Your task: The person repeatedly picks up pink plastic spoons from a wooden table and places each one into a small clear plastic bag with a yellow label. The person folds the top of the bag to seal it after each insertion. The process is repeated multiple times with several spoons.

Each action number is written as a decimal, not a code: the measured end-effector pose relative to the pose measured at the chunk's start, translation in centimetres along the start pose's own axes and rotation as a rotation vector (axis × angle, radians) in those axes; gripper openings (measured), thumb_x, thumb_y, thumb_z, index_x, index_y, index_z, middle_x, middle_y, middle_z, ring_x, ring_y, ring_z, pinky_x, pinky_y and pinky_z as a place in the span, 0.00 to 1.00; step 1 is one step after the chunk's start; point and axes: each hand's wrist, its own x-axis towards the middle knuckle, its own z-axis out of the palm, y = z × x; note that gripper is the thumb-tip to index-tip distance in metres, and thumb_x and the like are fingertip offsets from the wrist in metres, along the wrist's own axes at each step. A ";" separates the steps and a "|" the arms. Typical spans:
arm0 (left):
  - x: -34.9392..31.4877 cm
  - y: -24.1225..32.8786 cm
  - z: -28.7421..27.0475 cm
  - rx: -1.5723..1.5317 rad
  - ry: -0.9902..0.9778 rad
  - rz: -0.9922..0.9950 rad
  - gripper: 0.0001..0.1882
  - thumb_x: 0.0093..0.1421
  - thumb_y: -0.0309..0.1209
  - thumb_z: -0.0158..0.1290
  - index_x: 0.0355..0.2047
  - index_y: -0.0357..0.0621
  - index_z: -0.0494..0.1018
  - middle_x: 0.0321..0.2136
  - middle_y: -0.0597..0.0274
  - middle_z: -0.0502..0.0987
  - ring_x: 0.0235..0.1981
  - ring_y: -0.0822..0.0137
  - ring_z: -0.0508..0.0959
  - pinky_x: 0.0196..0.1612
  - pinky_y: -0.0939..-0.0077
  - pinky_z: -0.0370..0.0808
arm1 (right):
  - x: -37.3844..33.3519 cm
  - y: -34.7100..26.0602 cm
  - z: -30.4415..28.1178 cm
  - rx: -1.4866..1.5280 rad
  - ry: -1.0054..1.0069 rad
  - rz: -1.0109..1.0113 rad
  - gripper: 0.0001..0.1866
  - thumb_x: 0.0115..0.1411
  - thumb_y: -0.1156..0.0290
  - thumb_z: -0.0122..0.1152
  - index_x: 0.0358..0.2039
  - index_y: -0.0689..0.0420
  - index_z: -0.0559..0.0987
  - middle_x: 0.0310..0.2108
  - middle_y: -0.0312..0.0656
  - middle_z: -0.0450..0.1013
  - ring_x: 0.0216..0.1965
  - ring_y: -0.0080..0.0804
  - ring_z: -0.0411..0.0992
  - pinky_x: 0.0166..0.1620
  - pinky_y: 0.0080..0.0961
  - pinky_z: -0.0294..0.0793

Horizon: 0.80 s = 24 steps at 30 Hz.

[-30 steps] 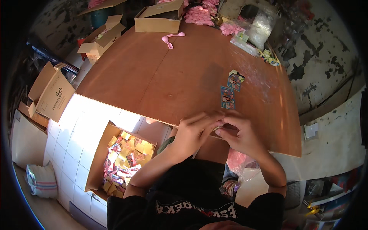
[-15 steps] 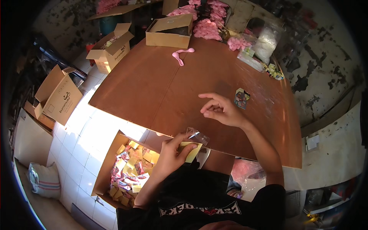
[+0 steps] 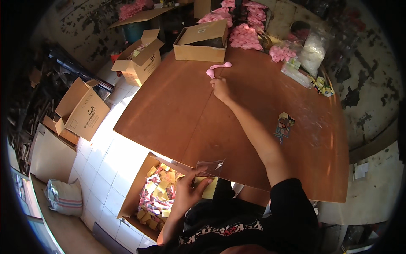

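My left hand is closed at the table's near edge, pinching a clear plastic bag with a yellow card at its lower part. Stretched far across the table, my right hand has its fingers closed on the handle end of a pink plastic spoon. A second pink spoon lies just beyond it. Below and left of my left hand stands an open carton full of small packs with yellow cards and pink pieces.
The brown table carries a cardboard box at the back, heaps of pink spoons, and clear bags at the far right. Small printed cards lie right of my right arm. Open cartons and a white sack stand left.
My right hand has reached forward and left from above the table's middle to the pink spoons, closing on one. My left hand still holds the bag and yellow card. The view has shifted.
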 end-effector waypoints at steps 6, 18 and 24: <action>4.1 0.9 2.2 -0.109 -0.018 0.125 0.20 0.57 0.25 0.65 0.49 0.35 0.75 0.36 0.52 0.84 0.37 0.70 0.83 0.39 0.79 0.76 | -5.9 -0.6 -4.8 0.236 0.144 -0.109 0.10 0.58 0.83 0.56 0.36 0.60 0.83 0.36 0.50 0.79 0.35 0.42 0.79 0.39 0.35 0.77; 9.7 2.0 8.6 -0.248 -0.135 0.113 0.21 0.58 0.24 0.64 0.52 0.37 0.75 0.37 0.53 0.84 0.40 0.73 0.81 0.41 0.79 0.77 | -22.8 -3.8 -29.4 0.874 0.314 0.315 0.16 0.62 0.79 0.63 0.50 0.65 0.74 0.39 0.40 0.79 0.45 0.25 0.76 0.49 0.23 0.77; 9.4 3.0 11.7 -0.112 -0.346 0.160 0.23 0.60 0.17 0.59 0.56 0.29 0.68 0.41 0.52 0.81 0.43 0.70 0.81 0.46 0.77 0.79 | -25.9 -3.7 -30.6 0.828 -0.136 0.230 0.11 0.60 0.81 0.64 0.44 0.66 0.81 0.55 0.47 0.70 0.44 0.28 0.77 0.46 0.22 0.80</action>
